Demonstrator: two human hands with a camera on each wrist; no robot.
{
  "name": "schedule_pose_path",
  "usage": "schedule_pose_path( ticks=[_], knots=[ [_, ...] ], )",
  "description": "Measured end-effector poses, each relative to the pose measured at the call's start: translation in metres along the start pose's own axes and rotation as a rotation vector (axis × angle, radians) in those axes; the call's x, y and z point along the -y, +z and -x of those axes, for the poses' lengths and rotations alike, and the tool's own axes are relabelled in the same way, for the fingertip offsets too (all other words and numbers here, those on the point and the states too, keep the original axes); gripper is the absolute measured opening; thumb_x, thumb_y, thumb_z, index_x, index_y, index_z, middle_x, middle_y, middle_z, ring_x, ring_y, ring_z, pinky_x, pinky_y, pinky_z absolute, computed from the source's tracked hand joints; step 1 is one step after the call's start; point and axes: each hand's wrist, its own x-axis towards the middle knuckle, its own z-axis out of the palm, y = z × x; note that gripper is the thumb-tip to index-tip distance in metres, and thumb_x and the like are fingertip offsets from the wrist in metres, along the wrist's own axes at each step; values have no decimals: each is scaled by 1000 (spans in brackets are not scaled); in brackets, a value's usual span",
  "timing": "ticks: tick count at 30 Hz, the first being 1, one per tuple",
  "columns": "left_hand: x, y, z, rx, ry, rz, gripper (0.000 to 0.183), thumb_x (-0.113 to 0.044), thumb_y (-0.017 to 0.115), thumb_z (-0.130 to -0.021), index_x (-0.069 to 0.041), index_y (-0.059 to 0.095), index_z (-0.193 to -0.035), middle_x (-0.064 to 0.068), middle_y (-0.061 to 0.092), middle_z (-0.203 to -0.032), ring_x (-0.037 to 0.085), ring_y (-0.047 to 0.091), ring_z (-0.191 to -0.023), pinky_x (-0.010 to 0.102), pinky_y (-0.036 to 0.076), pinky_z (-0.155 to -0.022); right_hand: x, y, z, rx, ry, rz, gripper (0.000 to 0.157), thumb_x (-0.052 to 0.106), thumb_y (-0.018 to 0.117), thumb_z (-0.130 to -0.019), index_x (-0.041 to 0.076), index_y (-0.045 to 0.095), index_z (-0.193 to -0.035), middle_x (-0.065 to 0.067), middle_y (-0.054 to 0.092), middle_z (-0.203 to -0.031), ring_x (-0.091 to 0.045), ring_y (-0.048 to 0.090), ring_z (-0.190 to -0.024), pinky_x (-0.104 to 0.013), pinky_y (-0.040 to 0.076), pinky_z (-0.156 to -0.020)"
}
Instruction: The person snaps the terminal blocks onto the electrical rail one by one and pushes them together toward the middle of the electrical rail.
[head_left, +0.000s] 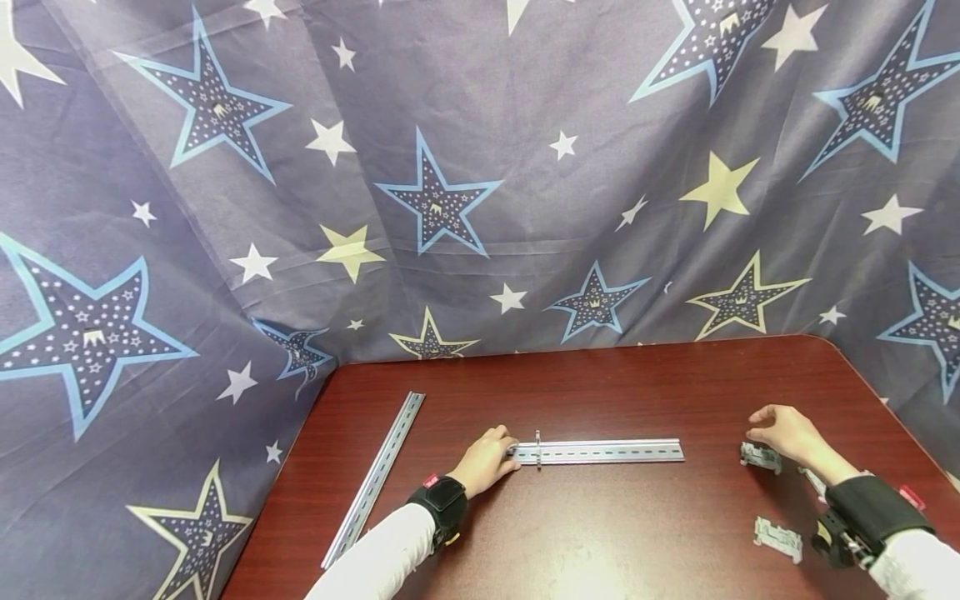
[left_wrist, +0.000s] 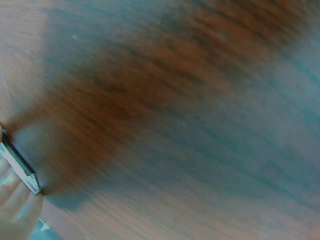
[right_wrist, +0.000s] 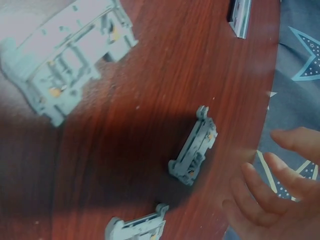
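A slotted metal DIN rail (head_left: 615, 452) lies crosswise on the table. My left hand (head_left: 487, 458) grips its left end; the left wrist view shows the fingers (left_wrist: 17, 200) at the rail end (left_wrist: 20, 167). One thin upright piece (head_left: 537, 450) sits across the rail just right of that hand. On the right, my right hand (head_left: 791, 433) hovers beside and above a grey terminal block (head_left: 761, 457), its fingers loosely bent and holding nothing. In the right wrist view these fingers (right_wrist: 260, 190) are apart from the terminal block (right_wrist: 195, 147).
A second DIN rail (head_left: 375, 479) lies slanted at the table's left side. Another terminal block (head_left: 778, 538) lies nearer the front right, and one more (head_left: 813, 483) is partly hidden under the right forearm. A star-patterned cloth (head_left: 465, 292) hangs behind the brown table (head_left: 600, 517).
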Motion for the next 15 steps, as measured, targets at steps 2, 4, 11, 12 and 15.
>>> schedule_pose_path(
  ticks=[2, 4, 11, 12, 15],
  knots=[
    [0, 0, 0, -2, 1, -1, 28, -22, 68, -74, -5, 64, -96, 1, 50, -83, 15, 50, -79, 26, 43, -68, -3, 1, 1, 9, -16, -4, 28, 7, 61, -73, -16, 55, -87, -27, 59, -80, -35, 57, -72, -43, 43, -63],
    [0, 0, 0, -5, 3, 0, 27, -21, 68, -74, -5, 64, -96, 1, 50, -83, 15, 50, -79, 26, 43, -68, -7, 2, 2, 19, -36, -12, 29, 7, 62, -72, -16, 55, -87, -24, 60, -78, -31, 58, -69, -40, 44, -61],
    [0, 0, 1, -14, 9, -23, 29, -23, 68, -74, -5, 64, -96, 0, 50, -84, 15, 50, -80, 26, 43, -69, -14, 6, 6, 66, -84, -18, 30, 4, 63, -68, -16, 55, -89, -23, 61, -79, -30, 58, -71, -36, 44, -60],
    [0, 1, 1, -15, 10, -26, 29, -23, 68, -74, -6, 64, -96, 0, 49, -84, 15, 50, -80, 26, 43, -69, -14, 6, 6, 73, -83, -15, 30, 3, 63, -68, -16, 55, -89, -25, 60, -81, -32, 59, -73, -37, 44, -60],
    [0, 1, 1, -14, 12, -22, 29, -24, 68, -75, -5, 64, -97, 0, 49, -83, 15, 50, -80, 26, 43, -69, -14, 7, 7, 84, -77, -5, 30, 3, 64, -67, -15, 54, -89, -27, 59, -83, -36, 58, -76, -39, 44, -61]
  ],
)
